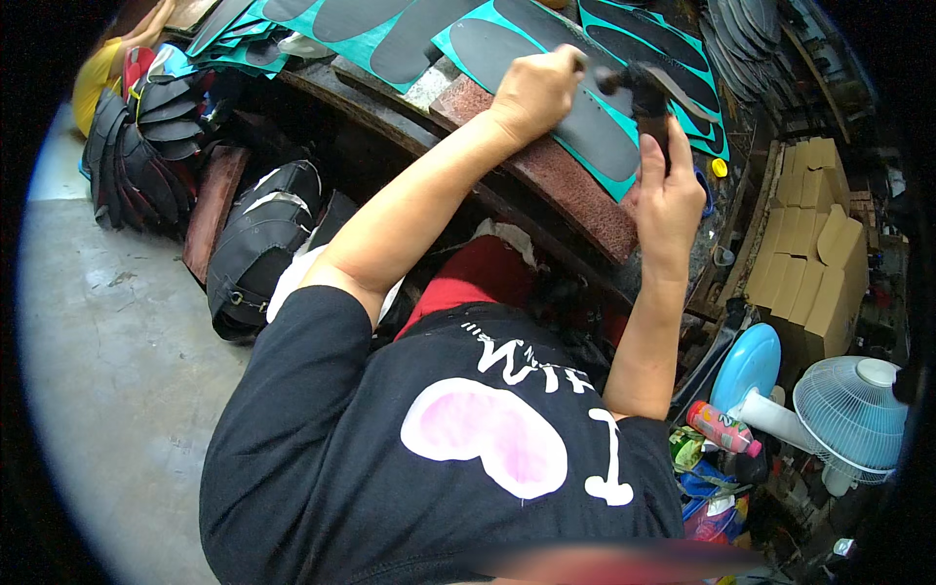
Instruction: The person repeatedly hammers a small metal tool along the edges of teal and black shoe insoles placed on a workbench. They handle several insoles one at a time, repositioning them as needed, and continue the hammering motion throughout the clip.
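My right hand [673, 190] is wrapped round the handle of a hammer [648, 93], its dark head raised above the workbench. To the left, my left hand [536, 95] is closed in a fist over a teal sheet [611, 175]; whatever its fingers grip is hidden. Dark grey sole-shaped pieces [592, 125] lie on that sheet. Beneath the sheet's near edge is a reddish-brown speckled slab [575, 195]. Another teal sheet [390, 73] with similar dark shapes spreads to the left, and one more [717, 136] is at the right, partly behind the hammer.
Bunched dark sole pieces [146, 136] hang at the left, near a person in yellow [96, 83]. A black bag [268, 249] is beside the bench. On the right are cardboard boxes [809, 244], a fan [848, 419], a pink bottle [721, 427] and a yellow cap [720, 168].
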